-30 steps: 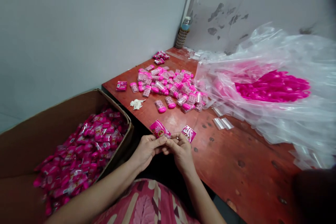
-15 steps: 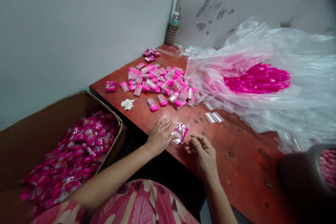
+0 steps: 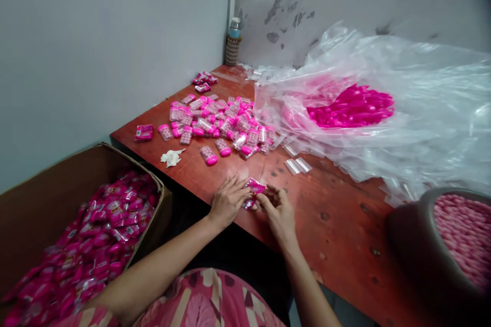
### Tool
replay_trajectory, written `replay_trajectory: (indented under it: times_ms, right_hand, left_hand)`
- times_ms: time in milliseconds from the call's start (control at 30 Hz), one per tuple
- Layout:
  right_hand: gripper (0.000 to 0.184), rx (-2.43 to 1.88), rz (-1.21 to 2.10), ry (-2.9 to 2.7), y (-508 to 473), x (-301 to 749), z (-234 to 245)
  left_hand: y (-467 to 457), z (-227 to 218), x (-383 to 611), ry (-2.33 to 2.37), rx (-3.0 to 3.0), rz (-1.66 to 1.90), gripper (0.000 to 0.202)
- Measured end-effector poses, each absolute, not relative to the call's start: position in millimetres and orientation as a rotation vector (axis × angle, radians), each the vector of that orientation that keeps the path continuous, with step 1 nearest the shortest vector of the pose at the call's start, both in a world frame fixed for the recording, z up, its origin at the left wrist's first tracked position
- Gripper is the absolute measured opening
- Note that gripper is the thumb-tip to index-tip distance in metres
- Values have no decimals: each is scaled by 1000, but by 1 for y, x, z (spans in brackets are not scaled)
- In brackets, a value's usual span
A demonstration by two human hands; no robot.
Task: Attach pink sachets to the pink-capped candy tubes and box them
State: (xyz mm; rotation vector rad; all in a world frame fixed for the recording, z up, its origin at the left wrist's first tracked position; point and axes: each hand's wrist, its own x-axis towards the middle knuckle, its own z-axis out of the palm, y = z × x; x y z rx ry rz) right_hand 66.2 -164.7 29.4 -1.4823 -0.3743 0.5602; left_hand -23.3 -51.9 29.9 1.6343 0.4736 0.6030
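Note:
A shiny pink printed packet (image 3: 255,185) is held just over the near edge of the red-brown table, between my two hands. My left hand (image 3: 229,202) has its fingers together over the packet's left side. At the right side, my right hand (image 3: 279,213) pinches the packet between thumb and curled fingers. Part of the packet is hidden behind the fingers. Beyond my hands lies a heap of small clear containers (image 3: 209,155) with pink caps and pale pink balls inside.
A cardboard box (image 3: 163,189) of filled pink packets (image 3: 115,212) stands at left. On the table (image 3: 330,235) are a white scrap (image 3: 172,157), clear empty containers (image 3: 298,165), and a large plastic bag (image 3: 356,158) of pink caps. A dark tub (image 3: 410,230) holds pink balls.
My right hand has moved in to the packet and now pinches it. The packet has turned and looks partly folded. The view has swung a little to the right.

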Motion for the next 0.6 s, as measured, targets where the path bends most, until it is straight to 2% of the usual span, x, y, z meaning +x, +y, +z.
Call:
replay_trajectory:
  times_ms: [167,367,433,600]
  right_hand:
    - [36,-1371,687,-376,-153,68,42]
    - [35,-1533,955,-699,-142,77,58]
    - [29,-1757,845,-863,-131,88,60]
    - [32,-2264,227,-979,-83,136,72]
  left_hand:
    - [-54,43,-35,529,1499,614,34]
    - [-42,45,-46,553,1032,232,27]
    - [-39,41,-48,612,959,240,26]
    - [-33,36,-57,722,903,298,26]
